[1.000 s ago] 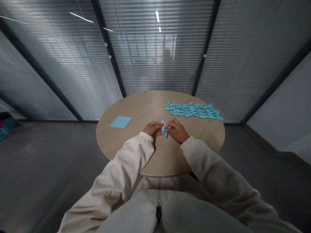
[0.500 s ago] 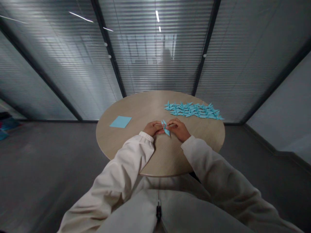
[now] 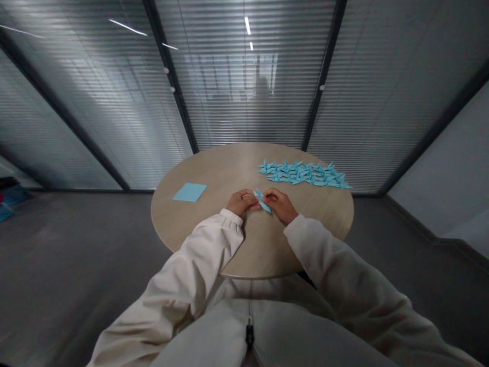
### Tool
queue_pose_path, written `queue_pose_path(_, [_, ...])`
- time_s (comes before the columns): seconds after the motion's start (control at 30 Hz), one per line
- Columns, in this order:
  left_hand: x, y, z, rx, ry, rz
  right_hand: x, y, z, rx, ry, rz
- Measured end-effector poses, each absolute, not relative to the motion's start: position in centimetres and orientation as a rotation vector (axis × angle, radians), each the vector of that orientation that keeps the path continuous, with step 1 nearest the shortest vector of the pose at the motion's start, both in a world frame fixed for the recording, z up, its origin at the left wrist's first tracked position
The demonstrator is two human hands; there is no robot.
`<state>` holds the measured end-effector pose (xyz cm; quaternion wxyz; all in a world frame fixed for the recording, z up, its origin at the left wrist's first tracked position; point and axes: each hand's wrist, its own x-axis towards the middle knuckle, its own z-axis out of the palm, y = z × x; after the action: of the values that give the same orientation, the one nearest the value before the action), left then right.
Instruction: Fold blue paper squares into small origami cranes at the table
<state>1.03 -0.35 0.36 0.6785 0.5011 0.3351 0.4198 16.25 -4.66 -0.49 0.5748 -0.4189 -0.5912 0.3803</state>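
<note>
Folded blue paper [image 3: 262, 200] is pinched between both hands [image 3: 240, 202] [image 3: 279, 206].

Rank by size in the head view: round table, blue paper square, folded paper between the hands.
1. Round wooden table
2. Blue paper square
3. Folded blue paper, smallest, though nearer the camera

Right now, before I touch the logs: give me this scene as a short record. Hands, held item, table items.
left hand: pinches the left side of the folded light-blue paper piece
right hand: pinches the right side of the same piece
surface: round wooden table
on table, left: flat light-blue square sheet
on table, far right: cluster of folded light-blue paper cranes
</note>
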Motion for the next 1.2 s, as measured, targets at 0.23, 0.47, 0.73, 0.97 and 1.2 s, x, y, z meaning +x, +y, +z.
queue_pose_path(0.23, [1.0,-0.4,0.3,1.139,0.722,0.924,16.0,-4.8,-0.3,-0.985,-1.249,0.921])
queue_pose_path(0.47, [1.5,-0.9,1.2,1.15,0.764,0.925,16.1,-4.4,-0.6,-1.018,-1.244,0.877])
queue_pose_path(0.73, [1.4,-1.2,1.3,1.24,0.83,1.026,15.9,-4.4,-0.5,-0.97,-1.259,0.922])
queue_pose_path(0.97, [1.1,-0.6,1.4,1.403,0.854,1.178,16.1,-4.2,-0.6,-1.023,-1.31,0.999])
queue_pose_path(1.2, [1.3,-0.3,1.0,1.433,0.8,1.203,16.3,-4.6,-0.4,-1.047,-1.44,0.878])
